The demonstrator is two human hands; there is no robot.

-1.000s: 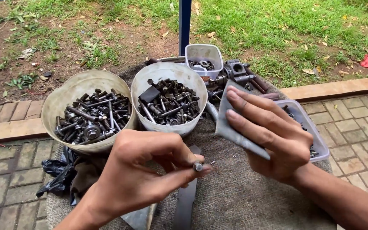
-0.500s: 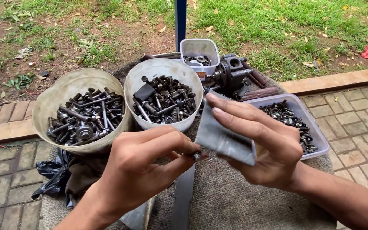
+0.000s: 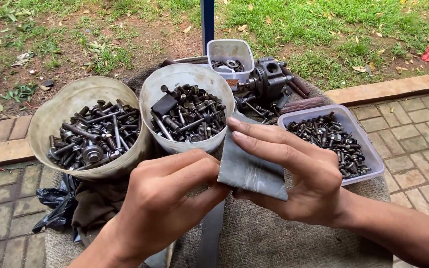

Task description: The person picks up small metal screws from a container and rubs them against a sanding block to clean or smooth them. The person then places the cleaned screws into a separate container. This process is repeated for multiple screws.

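Note:
My right hand [image 3: 299, 171] holds a grey sheet of sandpaper [image 3: 249, 171], fingers spread flat over its top and thumb beneath. My left hand [image 3: 167, 198] is pinched shut, its fingertips pressed against the sheet's left edge. The small bolt it held a moment ago is hidden between the fingers and the sheet. Both hands hover above a grey cloth-covered surface [image 3: 274, 240], just in front of a round white bowl [image 3: 175, 74] full of dark bolts.
A second round bowl [image 3: 50, 114] of bolts and washers stands at the left. A clear rectangular tray [image 3: 376, 171] of bolts sits to the right. A small clear tub [image 3: 232, 49], a dark metal machine part [image 3: 269, 79] and a blue pole [image 3: 207, 20] stand behind. Black plastic [image 3: 55, 203] hangs lower left.
My right hand brought the sandpaper down and left to meet my left hand. The bolt tip, visible before at my left fingertips, is now covered by the sheet.

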